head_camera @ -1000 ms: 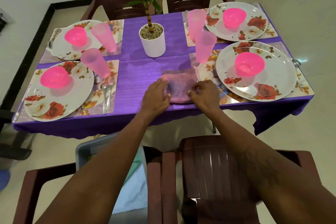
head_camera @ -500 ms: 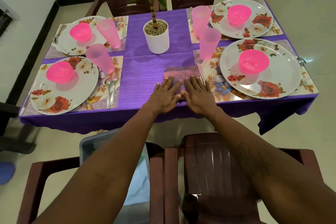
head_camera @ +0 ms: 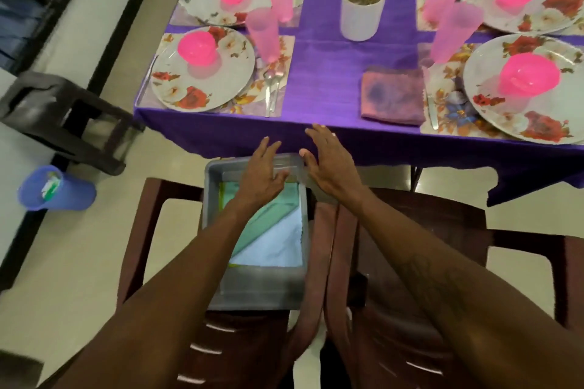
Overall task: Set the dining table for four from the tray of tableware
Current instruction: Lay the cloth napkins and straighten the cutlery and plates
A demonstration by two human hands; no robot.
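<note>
A grey tray (head_camera: 212, 199) sits on a brown chair seat below the table edge, holding folded green and pale blue napkins (head_camera: 275, 240). My left hand (head_camera: 264, 174) hovers over the tray's far end with fingers loosely spread. Beside it, my right hand (head_camera: 331, 161) is open above the tray's right rim, holding nothing. A folded pink-purple napkin (head_camera: 392, 96) lies on the purple tablecloth (head_camera: 325, 57) left of the near right plate (head_camera: 493, 98). Four floral plates each carry a pink bowl (head_camera: 529, 76), with pink cups (head_camera: 264, 33) and cutlery (head_camera: 271, 88) alongside.
A white plant pot (head_camera: 363, 9) stands mid-table. Two brown plastic chairs (head_camera: 395, 309) are pushed together under my arms. A dark stool (head_camera: 63, 117) and a blue cup (head_camera: 57, 189) stand on the floor to the left.
Both hands left the pink-purple napkin on the table and pulled back and left over the tray. The view swung down and left.
</note>
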